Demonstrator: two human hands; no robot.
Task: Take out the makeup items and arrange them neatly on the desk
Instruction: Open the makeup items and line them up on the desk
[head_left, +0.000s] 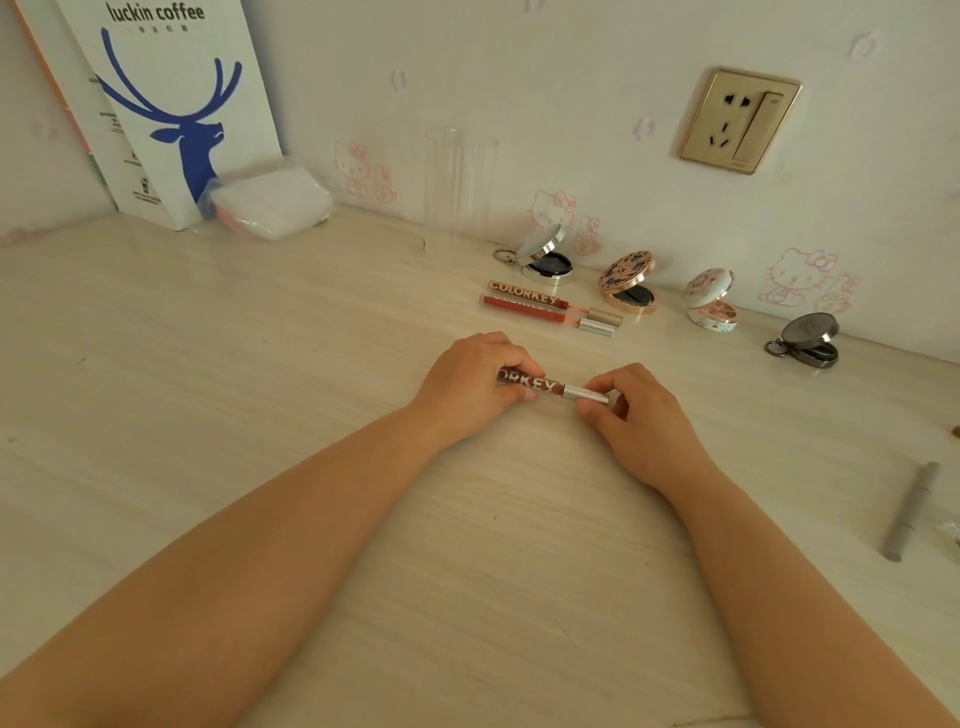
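Observation:
A dark red lip gloss tube (540, 387) with a silver cap lies level just above the desk, held between both hands. My left hand (470, 387) grips its lettered body and my right hand (631, 410) pinches the silver cap end. Behind them two more lip gloss tubes (550, 309) lie side by side. Along the wall stand several opened compacts: a silver one (545, 257), a gold patterned one (628, 286), a white floral one (711, 304) and a dark grey one (810, 340).
A clear plastic cylinder (460, 192) stands by the wall. A white coffee bag (166, 104) and a clear plastic pouch (270, 200) sit at the back left. A grey pen-like stick (911, 512) lies at the right edge. A wall socket (740, 119) is above.

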